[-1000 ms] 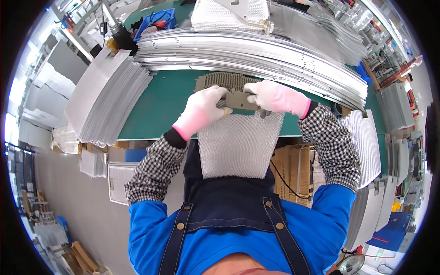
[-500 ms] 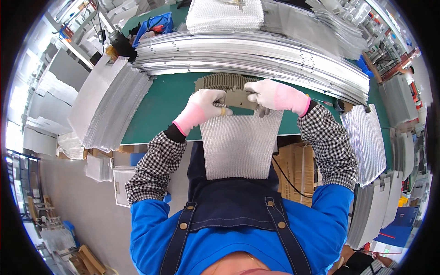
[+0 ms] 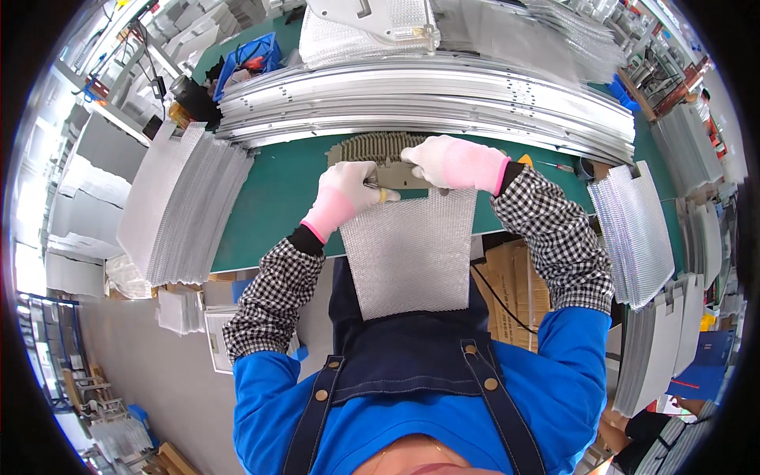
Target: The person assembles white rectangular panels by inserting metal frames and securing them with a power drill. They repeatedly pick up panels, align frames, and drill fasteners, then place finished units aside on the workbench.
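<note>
In the head view, a worker in a blue top and dark apron leans over a green counter, a silver mesh panel spread between the body and the counter's near edge. The gloved left hand has its fingers closed on the panel's upper left corner, thumb lying along the notched top edge. The gloved right hand bends its fingers over a flat beige piece just beyond that edge; whether they grip it, or the panel's right tab beneath, cannot be told. A row of ribbed beige parts sits directly behind. Long metal strips lie stacked across the counter beyond, with upright sheets at left and a screwdriver near a small dark cup at right
</note>
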Tool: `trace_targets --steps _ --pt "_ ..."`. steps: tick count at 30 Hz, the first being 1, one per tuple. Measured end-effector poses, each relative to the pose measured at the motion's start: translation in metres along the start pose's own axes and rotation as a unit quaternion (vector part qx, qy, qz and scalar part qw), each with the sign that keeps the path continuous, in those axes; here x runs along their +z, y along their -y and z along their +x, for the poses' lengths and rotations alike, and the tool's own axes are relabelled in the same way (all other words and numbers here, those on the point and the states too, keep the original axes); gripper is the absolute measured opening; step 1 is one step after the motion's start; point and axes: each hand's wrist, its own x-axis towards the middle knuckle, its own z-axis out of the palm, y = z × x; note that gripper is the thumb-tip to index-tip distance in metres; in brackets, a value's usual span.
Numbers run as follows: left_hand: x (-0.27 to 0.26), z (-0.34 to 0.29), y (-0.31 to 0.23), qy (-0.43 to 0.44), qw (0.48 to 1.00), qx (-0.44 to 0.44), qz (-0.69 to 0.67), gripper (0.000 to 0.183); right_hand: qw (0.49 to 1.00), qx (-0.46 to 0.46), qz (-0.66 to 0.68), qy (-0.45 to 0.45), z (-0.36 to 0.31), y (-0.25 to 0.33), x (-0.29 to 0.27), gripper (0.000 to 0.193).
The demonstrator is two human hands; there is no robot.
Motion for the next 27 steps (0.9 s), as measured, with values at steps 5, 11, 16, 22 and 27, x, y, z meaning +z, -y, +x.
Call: trace_targets --steps 5,11,16,22,27 --pt "0.001 -0.002 0.003 -0.008 0.995 0.028 -0.095 0.048 0.988 -0.013 -0.150 -0.013 0.007 0.006 -0.003 0.035" --pt "0.009 -0.003 0.034 -0.062 0.956 0.109 -0.266 0.026 0.992 -0.020 0.088 -0.088 0.000 -0.049 0.036 0.054" --pt "0.010 -0.003 0.030 -0.080 0.958 0.202 -0.185 0.026 0.995 -0.034 0.092 -0.029 -0.009 -0.052 0.028 0.048" --pt "-0.027 -0.001 -0.015 -0.011 0.962 0.265 -0.065 0.035 0.996 -0.045 0.064 -0.053 -0.022 -0.030 0.023 0.034" --pt "-0.020 0.019 -0.045 0.231 0.953 0.189 0.054 0.051 0.994 -0.059 0.041 -0.081 -0.034 -0.025 0.025 0.030"
